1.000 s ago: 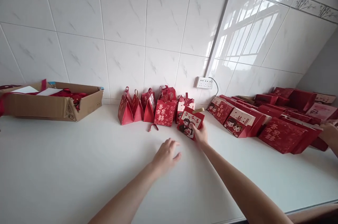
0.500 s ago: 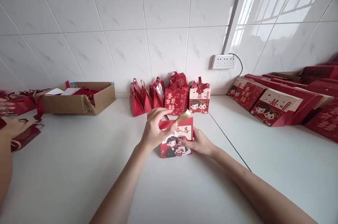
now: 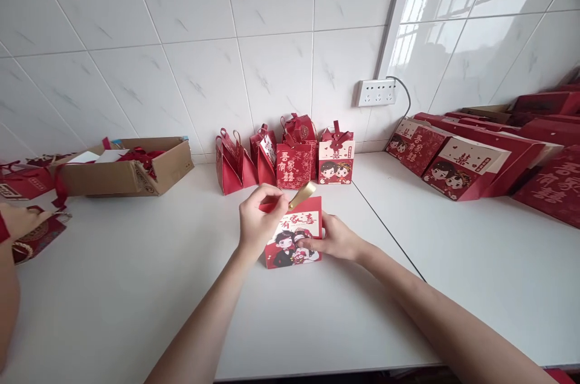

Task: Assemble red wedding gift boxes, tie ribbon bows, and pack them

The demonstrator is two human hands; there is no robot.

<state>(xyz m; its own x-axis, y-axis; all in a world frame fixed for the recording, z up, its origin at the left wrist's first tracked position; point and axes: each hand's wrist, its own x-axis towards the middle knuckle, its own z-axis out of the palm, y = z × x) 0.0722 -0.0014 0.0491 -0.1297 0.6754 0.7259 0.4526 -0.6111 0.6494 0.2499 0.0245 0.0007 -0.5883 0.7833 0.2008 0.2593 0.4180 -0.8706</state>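
A red and cream gift box (image 3: pixel 294 246) with a printed cartoon couple stands on the white table in front of me. My right hand (image 3: pixel 338 238) grips its right side, thumb across the front. At the box's top edge, my left hand (image 3: pixel 263 215) is closed in a pinch by the lower end of a gold ribbon (image 3: pixel 301 195). The ribbon's loop sticks up and right, beyond the fingers. My left fingertips partly cover the upper left of the box and its lettering.
Several red gift boxes (image 3: pixel 294 165) stand by the tiled wall. A cardboard carton (image 3: pixel 102 180) with red ribbons lies at left, near another person's hand (image 3: pixel 18 221) and red boxes. Several flattened boxes (image 3: pixel 466 169) lean at right. A power strip (image 3: pixel 377 93) is on the wall.
My left fingers have drawn together lower on the gold ribbon, near the box top. My right hand keeps its grip. The view has shifted slightly, and the other person's hand at left has moved.
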